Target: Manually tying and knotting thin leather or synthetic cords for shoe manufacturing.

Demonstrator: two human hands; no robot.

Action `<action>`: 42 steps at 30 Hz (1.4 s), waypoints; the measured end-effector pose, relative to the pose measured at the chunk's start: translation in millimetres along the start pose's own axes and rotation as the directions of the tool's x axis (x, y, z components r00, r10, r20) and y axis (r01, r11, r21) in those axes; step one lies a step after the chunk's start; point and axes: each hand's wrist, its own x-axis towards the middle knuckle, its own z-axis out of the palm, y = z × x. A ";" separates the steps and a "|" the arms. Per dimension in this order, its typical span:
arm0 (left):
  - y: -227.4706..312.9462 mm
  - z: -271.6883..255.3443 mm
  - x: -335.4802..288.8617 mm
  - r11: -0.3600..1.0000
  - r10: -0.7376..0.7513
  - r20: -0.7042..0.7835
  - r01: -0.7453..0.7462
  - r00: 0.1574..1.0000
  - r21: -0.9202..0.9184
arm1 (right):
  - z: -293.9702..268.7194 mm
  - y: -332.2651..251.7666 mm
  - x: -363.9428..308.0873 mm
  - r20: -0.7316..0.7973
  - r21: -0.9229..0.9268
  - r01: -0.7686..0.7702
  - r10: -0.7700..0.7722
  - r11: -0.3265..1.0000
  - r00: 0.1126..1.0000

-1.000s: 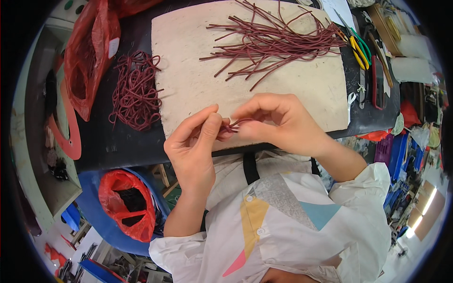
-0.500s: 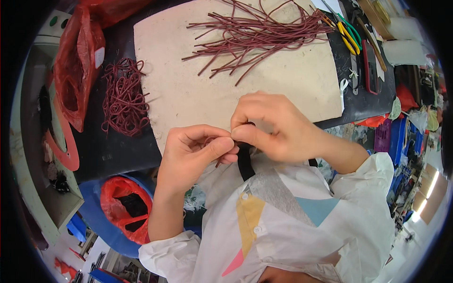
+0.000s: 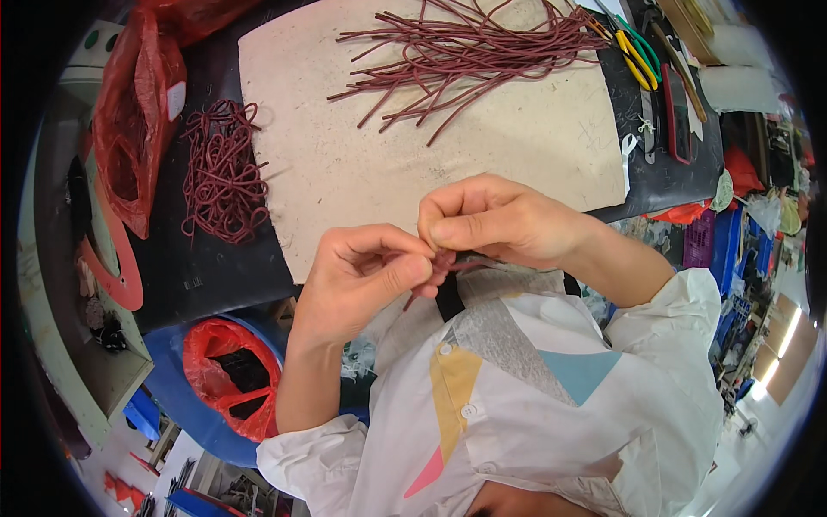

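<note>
Both hands are close together just past the near edge of a cream-coloured board, in front of my body. A thin dark red cord is pinched between the thumb and fingers of my left hand, with one end sticking out below. More of the same cord shows just right of these fingertips, under my right hand. My right hand is closed in a thumb-and-finger pinch against the left fingertips. What lies within that pinch is mostly hidden. A loose bundle of straight cords lies across the board's far side.
Left of the board, a heap of looped dark red cords rests on the black table, beside a red plastic bag. Yellow-handled pliers and other tools lie at the far right. A blue bin with a red liner stands at lower left.
The right hand has turned slightly, and its fingers are drawn more tightly into a pinch. More cord now shows between the hands. The whole view has shifted a little.
</note>
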 end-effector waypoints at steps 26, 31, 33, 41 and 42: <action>-5.3 5.1 -8.8 0.996 0.088 -0.225 -0.086 0.970 0.019 | 16.4 -3.4 1.2 -0.248 -0.573 0.143 -0.337 0.807 0.908; -4.7 15.1 -4.2 0.974 0.201 -0.336 -0.149 0.920 0.173 | 13.4 -3.5 4.1 -0.262 -0.513 0.160 -0.331 0.843 0.907; -1.3 10.9 -3.5 0.976 0.177 -0.367 -0.115 0.913 0.185 | 15.4 -11.9 2.9 -0.342 -0.317 0.094 -0.206 0.944 0.917; 0.3 12.6 -2.1 0.997 0.071 -0.373 -0.061 0.925 0.039 | -3.7 -1.5 5.2 -0.327 -0.398 0.178 -0.321 0.900 0.889; -0.8 11.5 -2.4 0.994 0.100 -0.355 -0.075 0.930 0.083 | -3.7 -1.9 4.1 -0.356 -0.281 0.138 -0.236 0.950 0.904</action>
